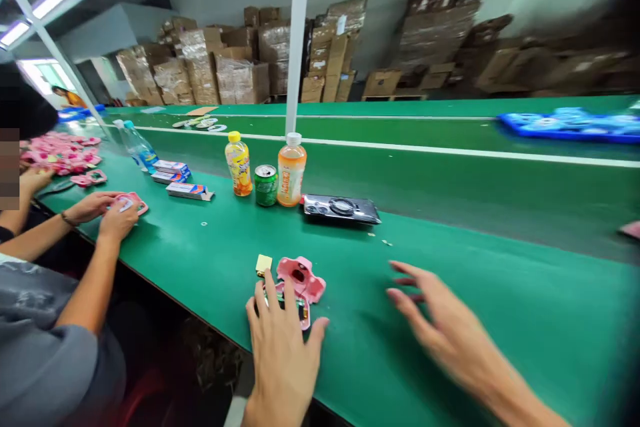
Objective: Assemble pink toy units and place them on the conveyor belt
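Note:
My left hand point(284, 340) lies with fingers spread over a pink plastic casing point(301, 277) on the green table. The casing looks opened, with a dark hole in its upper part and circuit-like parts in the lower part. My fingers cover some of it, and I cannot tell how firmly they touch. A small pale yellow block point(263, 265) sits beside the casing, just beyond my fingertips. To the right, my right hand point(435, 313) hovers over the table with its fingers apart and nothing in it.
Behind the casing stand a yellow-capped bottle point(239, 165), a green can point(266, 185) and an orange bottle point(291, 172). A black phone-like item point(341, 209) lies beside them. Small boxes point(189, 191) lie further left. A co-worker's hands point(113, 217) hold a pink part. A blue tray point(570, 125) lies far right.

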`<state>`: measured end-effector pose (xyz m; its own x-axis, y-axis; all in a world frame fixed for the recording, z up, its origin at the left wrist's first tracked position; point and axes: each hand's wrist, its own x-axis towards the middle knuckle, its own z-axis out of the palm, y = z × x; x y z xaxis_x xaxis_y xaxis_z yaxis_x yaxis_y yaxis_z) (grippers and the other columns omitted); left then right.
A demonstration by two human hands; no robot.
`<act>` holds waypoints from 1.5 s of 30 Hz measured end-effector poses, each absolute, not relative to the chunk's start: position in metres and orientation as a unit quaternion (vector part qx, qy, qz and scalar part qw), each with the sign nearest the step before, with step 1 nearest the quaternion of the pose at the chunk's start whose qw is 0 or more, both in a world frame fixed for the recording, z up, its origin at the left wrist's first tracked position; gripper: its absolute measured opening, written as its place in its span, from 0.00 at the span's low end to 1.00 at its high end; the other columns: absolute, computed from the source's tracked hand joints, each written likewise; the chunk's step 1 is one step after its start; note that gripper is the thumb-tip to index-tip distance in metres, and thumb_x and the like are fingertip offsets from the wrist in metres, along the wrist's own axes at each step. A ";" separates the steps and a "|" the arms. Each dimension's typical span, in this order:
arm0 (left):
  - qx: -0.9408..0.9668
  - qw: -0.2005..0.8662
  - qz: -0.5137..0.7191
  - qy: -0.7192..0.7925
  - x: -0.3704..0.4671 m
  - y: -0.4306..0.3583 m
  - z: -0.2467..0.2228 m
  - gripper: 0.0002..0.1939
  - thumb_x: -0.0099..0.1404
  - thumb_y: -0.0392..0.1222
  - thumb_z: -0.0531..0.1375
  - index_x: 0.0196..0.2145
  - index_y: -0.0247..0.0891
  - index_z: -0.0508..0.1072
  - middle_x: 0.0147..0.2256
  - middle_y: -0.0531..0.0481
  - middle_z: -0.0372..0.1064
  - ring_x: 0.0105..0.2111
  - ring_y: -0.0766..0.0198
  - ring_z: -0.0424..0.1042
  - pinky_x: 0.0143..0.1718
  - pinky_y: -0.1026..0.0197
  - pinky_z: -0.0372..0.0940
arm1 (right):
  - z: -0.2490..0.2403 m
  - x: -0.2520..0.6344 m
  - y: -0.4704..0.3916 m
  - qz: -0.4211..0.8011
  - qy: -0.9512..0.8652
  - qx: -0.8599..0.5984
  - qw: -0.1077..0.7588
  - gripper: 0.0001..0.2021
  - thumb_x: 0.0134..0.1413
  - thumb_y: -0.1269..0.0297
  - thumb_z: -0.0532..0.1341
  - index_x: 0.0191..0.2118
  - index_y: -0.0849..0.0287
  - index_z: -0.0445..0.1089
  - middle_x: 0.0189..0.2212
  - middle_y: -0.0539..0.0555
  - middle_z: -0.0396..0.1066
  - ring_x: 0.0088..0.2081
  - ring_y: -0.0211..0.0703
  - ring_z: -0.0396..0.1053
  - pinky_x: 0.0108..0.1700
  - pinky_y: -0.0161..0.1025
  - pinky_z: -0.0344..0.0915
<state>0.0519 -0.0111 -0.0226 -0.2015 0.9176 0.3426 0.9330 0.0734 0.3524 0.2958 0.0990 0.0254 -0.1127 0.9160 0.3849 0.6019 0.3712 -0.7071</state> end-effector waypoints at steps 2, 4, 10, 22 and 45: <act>-0.646 -0.028 -0.293 -0.704 0.066 -0.018 -0.017 0.32 0.70 0.57 0.57 0.68 0.45 0.63 0.69 0.32 0.56 0.61 0.29 0.63 0.54 0.31 0.63 | 0.028 0.270 0.073 0.255 -0.745 -0.509 0.348 0.28 0.64 0.38 0.55 0.59 0.52 0.69 0.47 0.66 0.76 0.42 0.55 0.78 0.45 0.54 0.77; -0.631 -0.062 -0.333 -0.698 0.056 -0.012 -0.004 0.28 0.74 0.52 0.51 0.68 0.45 0.61 0.66 0.35 0.61 0.60 0.36 0.65 0.56 0.35 0.63 | 0.025 0.255 0.060 0.281 -0.747 -0.504 0.330 0.28 0.66 0.42 0.53 0.62 0.55 0.66 0.51 0.64 0.75 0.47 0.54 0.77 0.48 0.53 0.77; -0.681 -0.189 -0.303 -0.639 -0.015 0.046 0.036 0.15 0.69 0.48 0.59 0.51 0.43 0.75 0.46 0.43 0.70 0.49 0.48 0.68 0.54 0.46 0.65 | 0.031 0.249 0.054 0.243 -0.710 -0.533 0.392 0.25 0.69 0.44 0.52 0.58 0.57 0.68 0.50 0.62 0.76 0.47 0.51 0.78 0.48 0.48 0.77; -0.507 -0.432 -0.503 -0.550 0.000 0.019 0.022 0.23 0.72 0.59 0.52 0.49 0.35 0.69 0.27 0.52 0.72 0.26 0.61 0.75 0.27 0.63 0.67 | 0.067 0.135 0.066 0.160 -0.846 -0.358 0.361 0.07 0.68 0.72 0.58 0.39 0.57 0.73 0.37 0.53 0.76 0.37 0.43 0.75 0.41 0.38 0.72; -0.357 -0.509 -0.586 -0.519 0.001 0.007 0.019 0.23 0.68 0.55 0.63 0.52 0.35 0.75 0.30 0.48 0.78 0.25 0.63 0.75 0.26 0.64 0.68 | 0.063 0.130 0.070 0.125 -0.885 -0.357 0.272 0.07 0.70 0.71 0.56 0.39 0.57 0.71 0.37 0.53 0.74 0.38 0.41 0.72 0.40 0.37 0.69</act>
